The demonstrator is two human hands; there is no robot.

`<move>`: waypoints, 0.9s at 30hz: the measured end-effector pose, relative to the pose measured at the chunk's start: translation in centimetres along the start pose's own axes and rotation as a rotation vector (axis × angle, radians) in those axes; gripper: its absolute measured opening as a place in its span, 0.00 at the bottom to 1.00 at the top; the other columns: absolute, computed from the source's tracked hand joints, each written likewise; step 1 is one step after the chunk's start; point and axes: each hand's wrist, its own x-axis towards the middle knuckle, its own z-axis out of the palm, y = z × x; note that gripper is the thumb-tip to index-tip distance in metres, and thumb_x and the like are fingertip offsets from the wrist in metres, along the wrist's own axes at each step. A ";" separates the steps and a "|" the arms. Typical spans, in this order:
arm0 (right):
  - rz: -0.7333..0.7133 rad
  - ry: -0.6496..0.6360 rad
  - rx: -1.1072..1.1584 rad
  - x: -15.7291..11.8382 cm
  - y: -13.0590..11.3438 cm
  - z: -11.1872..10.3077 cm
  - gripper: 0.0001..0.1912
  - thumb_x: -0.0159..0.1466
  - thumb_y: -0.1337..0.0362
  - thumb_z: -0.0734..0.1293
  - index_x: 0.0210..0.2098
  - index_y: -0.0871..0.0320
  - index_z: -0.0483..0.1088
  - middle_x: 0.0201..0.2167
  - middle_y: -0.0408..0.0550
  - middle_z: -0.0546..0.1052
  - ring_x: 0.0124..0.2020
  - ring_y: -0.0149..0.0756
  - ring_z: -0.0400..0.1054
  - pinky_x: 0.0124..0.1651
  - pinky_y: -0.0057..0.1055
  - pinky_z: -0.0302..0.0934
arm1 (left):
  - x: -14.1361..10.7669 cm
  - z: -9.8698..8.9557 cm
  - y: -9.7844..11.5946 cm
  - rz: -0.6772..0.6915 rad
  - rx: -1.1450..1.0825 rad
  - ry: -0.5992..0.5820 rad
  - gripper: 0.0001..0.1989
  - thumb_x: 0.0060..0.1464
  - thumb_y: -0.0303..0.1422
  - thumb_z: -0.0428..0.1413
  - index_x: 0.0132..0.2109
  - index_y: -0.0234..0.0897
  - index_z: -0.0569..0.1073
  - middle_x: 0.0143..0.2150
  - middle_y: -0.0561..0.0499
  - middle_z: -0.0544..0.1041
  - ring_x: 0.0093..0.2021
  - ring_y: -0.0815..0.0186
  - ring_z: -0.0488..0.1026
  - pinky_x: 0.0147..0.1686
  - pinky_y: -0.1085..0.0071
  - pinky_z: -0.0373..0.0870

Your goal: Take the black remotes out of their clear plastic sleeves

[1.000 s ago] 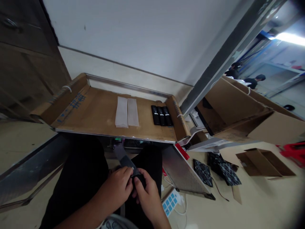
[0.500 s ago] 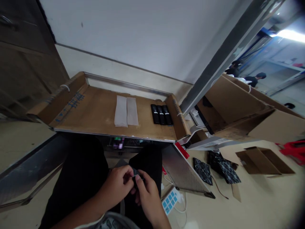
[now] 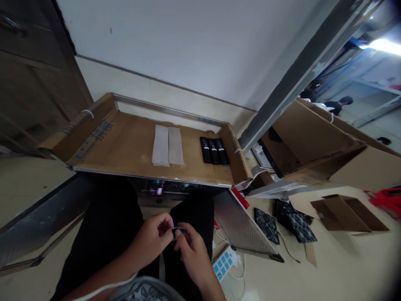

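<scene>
Low over my lap, my left hand (image 3: 157, 231) and my right hand (image 3: 191, 246) meet with fingers pinched. Between their fingertips runs a thin grey sheet (image 3: 177, 228), seen nearly edge-on. Its kind cannot be told, and the fingers hide most of it. Beyond my knees is a cardboard-lined tray table (image 3: 131, 142). Two flat white stacks of thin strips, a left stack (image 3: 161, 145) and a right stack (image 3: 176, 145), lie side by side on it. Three black slender items (image 3: 214, 150) with small white labels lie in a row at its right end.
A large open cardboard box (image 3: 316, 138) stands to the right, with a smaller box (image 3: 349, 213) on the floor. Dark patterned bags (image 3: 291, 221) and a power strip (image 3: 223, 262) with cables lie on the floor. Below the tray hangs a metal panel (image 3: 242, 225). People sit far back right.
The grey sheet has turned from showing its face to nearly edge-on between my fingers. Both hands stay together over my lap, and the view has shifted slightly.
</scene>
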 end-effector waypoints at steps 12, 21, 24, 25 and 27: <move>-0.041 0.033 0.046 0.5 0.3 0.0 0.16 0.65 0.58 0.62 0.41 0.61 0.77 0.26 0.45 0.74 0.22 0.29 0.63 0.24 0.24 0.58 | -0.2 -0.1 0.4 -0.033 -0.199 -0.180 0.08 0.53 0.36 0.58 0.36 0.37 0.69 0.29 0.54 0.71 0.29 0.69 0.69 0.28 0.75 0.65; -0.252 0.326 -0.124 -5.3 -1.1 -0.8 0.20 0.66 0.46 0.64 0.45 0.49 0.81 0.44 0.52 0.81 0.45 0.48 0.74 0.47 0.40 0.70 | 0.8 -0.1 -5.0 -0.736 -0.806 -0.460 0.38 0.51 0.66 0.50 0.44 0.31 0.73 0.37 0.41 0.80 0.32 0.61 0.78 0.32 0.68 0.73; -0.337 0.199 -0.158 -5.9 -0.5 -0.3 0.22 0.67 0.45 0.61 0.44 0.48 0.82 0.40 0.53 0.82 0.41 0.49 0.76 0.44 0.41 0.71 | 1.5 0.6 -3.6 -0.678 -0.957 -0.316 0.26 0.56 0.54 0.57 0.44 0.32 0.74 0.35 0.45 0.80 0.32 0.66 0.78 0.34 0.72 0.72; -0.358 0.136 -0.159 -5.9 -0.3 -0.2 0.24 0.67 0.44 0.60 0.43 0.48 0.82 0.38 0.54 0.82 0.39 0.49 0.77 0.43 0.41 0.71 | 1.8 0.7 -2.9 -0.659 -0.960 -0.224 0.21 0.57 0.48 0.60 0.42 0.32 0.74 0.33 0.48 0.80 0.30 0.67 0.77 0.32 0.74 0.71; -0.361 0.046 -0.146 -6.1 0.0 -0.3 0.26 0.65 0.41 0.60 0.41 0.49 0.83 0.33 0.54 0.82 0.34 0.48 0.77 0.39 0.41 0.72 | 2.2 0.5 -1.5 -0.614 -0.930 -0.096 0.14 0.56 0.41 0.63 0.39 0.33 0.74 0.30 0.51 0.79 0.27 0.70 0.75 0.29 0.76 0.70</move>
